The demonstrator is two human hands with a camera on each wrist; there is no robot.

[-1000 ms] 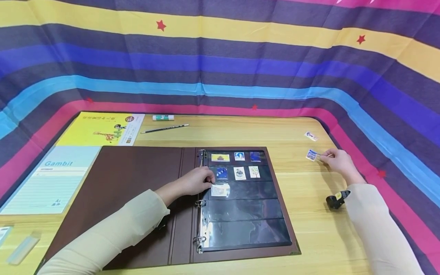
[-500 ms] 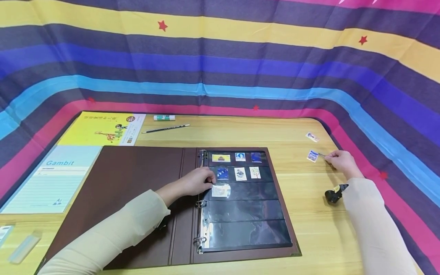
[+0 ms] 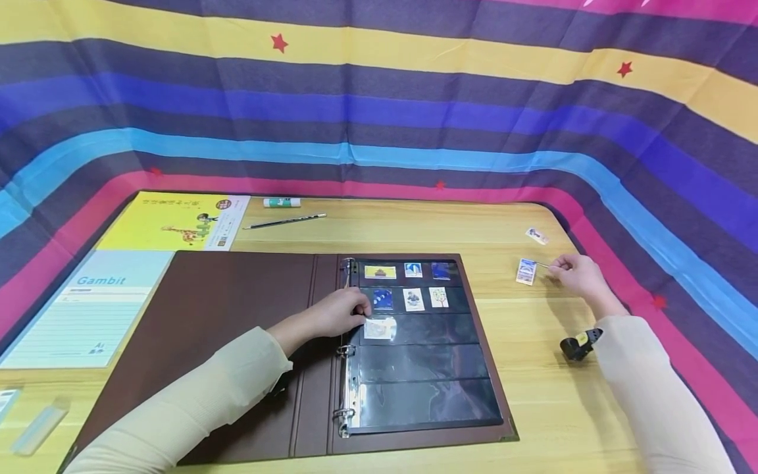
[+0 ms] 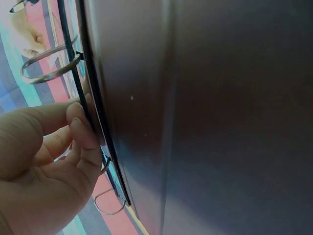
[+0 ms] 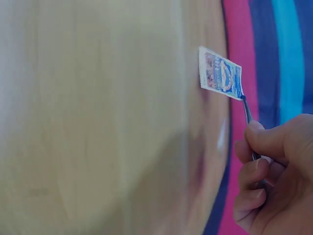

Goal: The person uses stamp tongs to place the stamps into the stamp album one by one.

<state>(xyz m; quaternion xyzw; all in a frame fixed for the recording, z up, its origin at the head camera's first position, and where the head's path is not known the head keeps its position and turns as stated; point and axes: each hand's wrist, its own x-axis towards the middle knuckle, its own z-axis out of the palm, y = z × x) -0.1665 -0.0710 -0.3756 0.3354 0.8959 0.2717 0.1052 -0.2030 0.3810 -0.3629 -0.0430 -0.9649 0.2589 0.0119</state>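
My right hand [image 3: 581, 280] grips metal tweezers [image 5: 248, 113], whose tips hold a blue-and-white stamp [image 5: 221, 74] by its corner, raised above the table. An album [image 3: 254, 329] with a brown cover lies spread out, a black pocket page [image 3: 423, 362] on its rings. With curled fingers my left hand [image 3: 337, 313] pinches at the page's left part, by the third row; the exact contact is partly hidden. Beside those fingertips a pale stamp [image 3: 379, 328] sits in that row. Several stamps, among them a yellow one [image 3: 379, 272], fill the two rows above.
Another loose stamp [image 3: 537, 236] lies at the far right. A black tape-like object [image 3: 577, 345] shows by the right wrist. A glue stick [image 3: 281, 203], a pencil [image 3: 285, 222], a yellow book [image 3: 172, 220] and a notebook [image 3: 89, 309] lie around the album. Striped cloth [image 3: 379, 99] borders the table.
The blue-and-white stamp, in the tweezers, has come off the table, turned more upright and moved left. My left hand stays at the page.
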